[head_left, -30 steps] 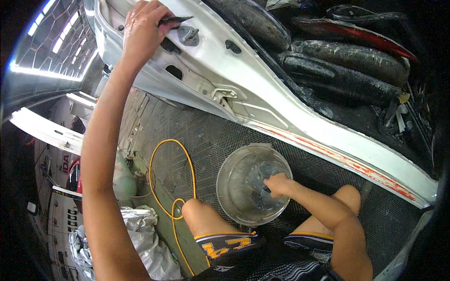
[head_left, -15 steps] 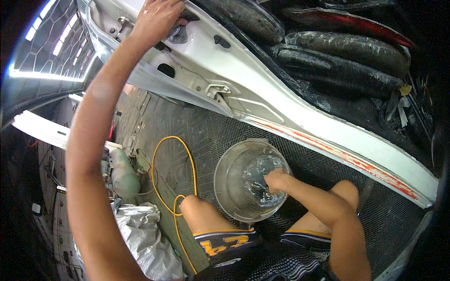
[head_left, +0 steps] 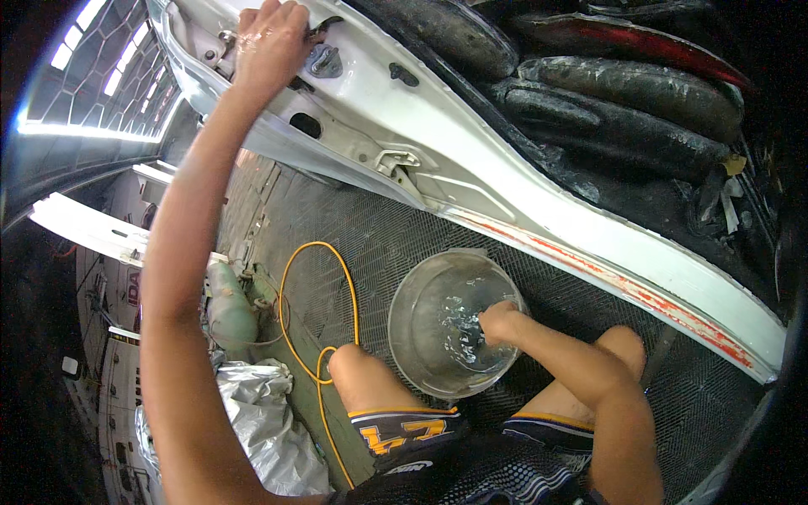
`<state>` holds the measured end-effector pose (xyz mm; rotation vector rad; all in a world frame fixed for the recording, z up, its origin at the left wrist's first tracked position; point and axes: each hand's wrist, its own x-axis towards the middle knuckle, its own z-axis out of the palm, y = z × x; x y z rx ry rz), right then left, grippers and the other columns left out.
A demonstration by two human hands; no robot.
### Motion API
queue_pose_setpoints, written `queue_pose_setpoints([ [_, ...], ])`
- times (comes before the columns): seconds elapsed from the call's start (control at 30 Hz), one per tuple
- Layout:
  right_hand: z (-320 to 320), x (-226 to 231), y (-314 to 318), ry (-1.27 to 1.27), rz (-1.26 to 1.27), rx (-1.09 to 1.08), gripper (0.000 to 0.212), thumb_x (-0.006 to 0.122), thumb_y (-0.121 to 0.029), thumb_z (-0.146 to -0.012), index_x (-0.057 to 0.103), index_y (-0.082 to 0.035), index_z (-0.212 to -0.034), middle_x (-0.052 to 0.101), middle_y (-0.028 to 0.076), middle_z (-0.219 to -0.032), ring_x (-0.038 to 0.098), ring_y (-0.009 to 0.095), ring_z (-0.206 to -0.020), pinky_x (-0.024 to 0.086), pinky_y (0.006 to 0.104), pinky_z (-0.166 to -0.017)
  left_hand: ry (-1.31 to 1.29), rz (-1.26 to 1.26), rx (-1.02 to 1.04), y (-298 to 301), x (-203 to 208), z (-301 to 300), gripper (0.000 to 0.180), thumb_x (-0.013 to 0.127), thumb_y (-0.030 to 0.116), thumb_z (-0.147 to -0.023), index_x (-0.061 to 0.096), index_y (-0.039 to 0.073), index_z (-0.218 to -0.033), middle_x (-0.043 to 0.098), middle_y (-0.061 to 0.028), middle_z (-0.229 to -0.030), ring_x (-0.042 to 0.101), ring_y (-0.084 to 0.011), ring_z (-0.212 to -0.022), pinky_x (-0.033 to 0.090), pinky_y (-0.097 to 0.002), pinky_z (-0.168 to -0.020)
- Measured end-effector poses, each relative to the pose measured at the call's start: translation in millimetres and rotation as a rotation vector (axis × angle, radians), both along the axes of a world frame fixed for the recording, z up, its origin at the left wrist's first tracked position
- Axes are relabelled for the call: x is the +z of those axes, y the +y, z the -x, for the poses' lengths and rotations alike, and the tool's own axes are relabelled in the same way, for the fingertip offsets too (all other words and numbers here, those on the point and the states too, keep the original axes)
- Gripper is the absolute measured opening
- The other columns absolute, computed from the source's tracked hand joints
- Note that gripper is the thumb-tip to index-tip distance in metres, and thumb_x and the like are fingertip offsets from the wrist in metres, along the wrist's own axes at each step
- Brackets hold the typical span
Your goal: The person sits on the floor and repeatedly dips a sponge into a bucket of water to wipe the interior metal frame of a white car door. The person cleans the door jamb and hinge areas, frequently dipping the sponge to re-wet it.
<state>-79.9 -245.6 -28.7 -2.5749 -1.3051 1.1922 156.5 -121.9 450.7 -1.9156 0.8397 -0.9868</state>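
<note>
My left hand (head_left: 269, 44) is raised high and grips the edge of a white car body panel (head_left: 471, 143), next to a small metal bracket (head_left: 325, 61). My right hand (head_left: 498, 323) is dipped into a clear round bucket (head_left: 421, 295) of water between my knees. Its fingers are curled under the water; whether they hold anything is hidden. The bucket stands on a dark mesh floor (head_left: 379, 227).
A yellow hose (head_left: 295, 286) loops on the floor left of the bucket. A green cylinder (head_left: 229, 305) and crumpled silver sheeting (head_left: 261, 421) lie at the lower left. Black, dirty car parts (head_left: 623, 109) fill the space above the white panel.
My left hand has slid left along the panel's edge. The view has tilted, so the bucket sits a little lower. My right hand stays in the water.
</note>
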Motion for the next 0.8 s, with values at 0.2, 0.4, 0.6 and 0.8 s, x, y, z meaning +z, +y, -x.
queue_pose_setpoints([
  [0.2,-9,-4,-15,-0.017,-0.07,-0.123,0.05,0.068,-0.031,-0.084,0.07,-0.007,-0.128,0.072,0.015,-0.127,0.07,0.032,-0.115,0.056,0.0497,-0.091,-0.189,0.284,-0.114,2,-33,25,0.026,0.082,0.021,-0.07,0.064,0.01,-0.085,0.065,-0.0035,-0.093,0.06,-0.0298,-0.101,0.037,-0.0461,-0.086],
  [0.4,-5,-9,-2,0.025,-0.039,-0.126,0.043,0.069,-0.029,-0.084,0.075,-0.01,-0.122,0.073,0.012,-0.127,0.07,0.029,-0.117,0.053,0.05,-0.094,-0.155,0.145,-0.133,-5,-22,17,0.023,0.081,0.024,-0.075,0.064,0.012,-0.084,0.064,-0.0025,-0.091,0.059,-0.0271,-0.1,0.036,-0.0462,-0.086],
  [0.6,-6,-3,-6,0.012,-0.056,-0.126,0.048,0.069,-0.03,-0.084,0.072,-0.007,-0.126,0.07,0.013,-0.132,0.068,0.032,-0.12,0.053,0.0517,-0.095,-0.139,0.206,-0.12,14,-18,20,0.026,0.08,0.017,-0.067,0.061,0.014,-0.085,0.063,-0.0022,-0.091,0.06,-0.0272,-0.1,0.037,-0.047,-0.09],
  [0.8,-12,4,-12,0.001,-0.02,-0.099,0.058,0.069,-0.028,-0.084,0.061,-0.005,-0.137,0.071,0.018,-0.128,0.07,0.034,-0.115,0.054,0.05,-0.096,-0.209,0.316,-0.121,13,-36,31,0.032,0.083,0.014,-0.063,0.061,0.012,-0.085,0.065,-0.0023,-0.093,0.059,-0.0267,-0.103,0.036,-0.046,-0.093],
])
